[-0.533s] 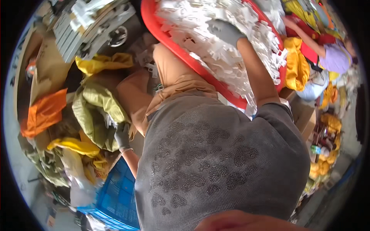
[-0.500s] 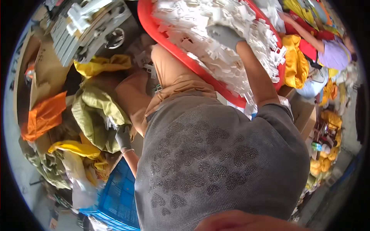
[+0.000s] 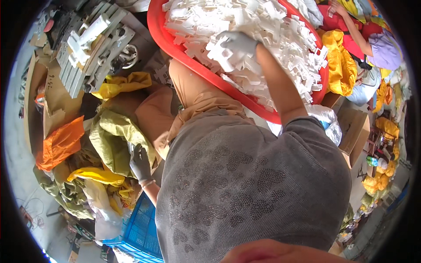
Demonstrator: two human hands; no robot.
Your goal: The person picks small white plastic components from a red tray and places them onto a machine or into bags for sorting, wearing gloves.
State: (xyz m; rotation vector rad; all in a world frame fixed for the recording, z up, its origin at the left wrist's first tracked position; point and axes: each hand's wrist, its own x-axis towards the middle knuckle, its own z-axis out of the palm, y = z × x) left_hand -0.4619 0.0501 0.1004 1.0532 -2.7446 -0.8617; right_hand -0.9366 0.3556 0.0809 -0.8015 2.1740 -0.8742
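1. White plastic pieces [image 3: 263, 30] fill a red basin [image 3: 193, 59] resting on the person's lap.
2. The gloved right hand [image 3: 237, 44] lies on the heap, fingers curled around some pieces.
3. The gloved left hand [image 3: 140, 163] closes on an olive-green sack [image 3: 112, 140], beside a blue crate [image 3: 142, 223].

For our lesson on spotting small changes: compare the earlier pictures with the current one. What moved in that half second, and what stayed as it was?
Hardly anything moved. The right hand still lies in the white parts heaped in the red basin, at the same spot. The left hand still hangs by the olive sack, above the blue crate. Nothing was visibly picked up or let go; whether either hand grips anything cannot be told.
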